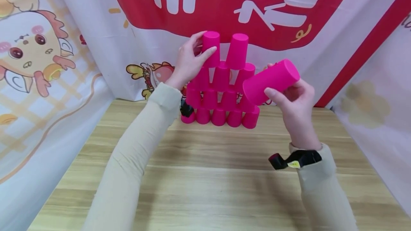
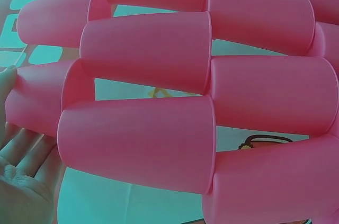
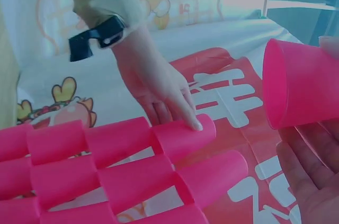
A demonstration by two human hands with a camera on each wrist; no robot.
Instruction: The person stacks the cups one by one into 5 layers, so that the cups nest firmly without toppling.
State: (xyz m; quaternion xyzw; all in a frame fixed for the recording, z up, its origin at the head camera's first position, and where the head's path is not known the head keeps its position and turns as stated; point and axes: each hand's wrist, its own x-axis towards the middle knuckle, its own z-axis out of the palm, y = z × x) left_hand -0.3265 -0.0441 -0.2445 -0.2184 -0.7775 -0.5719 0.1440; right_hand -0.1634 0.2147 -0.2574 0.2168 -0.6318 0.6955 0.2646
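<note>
A pyramid of upside-down pink cups (image 1: 221,77) stands in stacked rows near the back of the table. My left hand (image 1: 189,58) holds the left cup (image 1: 211,39) of its two-cup top row, thumb across the front. In the left wrist view that hand (image 2: 26,179) reaches round the cup (image 2: 39,97) from the side. Beside it stands the other top cup (image 1: 237,51). To the right of the stack, my right hand (image 1: 298,104) grips a loose pink cup (image 1: 273,81), tilted with its mouth toward lower left. The right wrist view shows this cup's open rim (image 3: 274,83).
The wooden table (image 1: 205,188) extends from the stack toward me. A red and white printed cloth (image 1: 192,20) hangs close behind the stack, and a cartoon-printed cloth (image 1: 41,63) borders the left side. My right wrist carries a black strap (image 1: 302,159).
</note>
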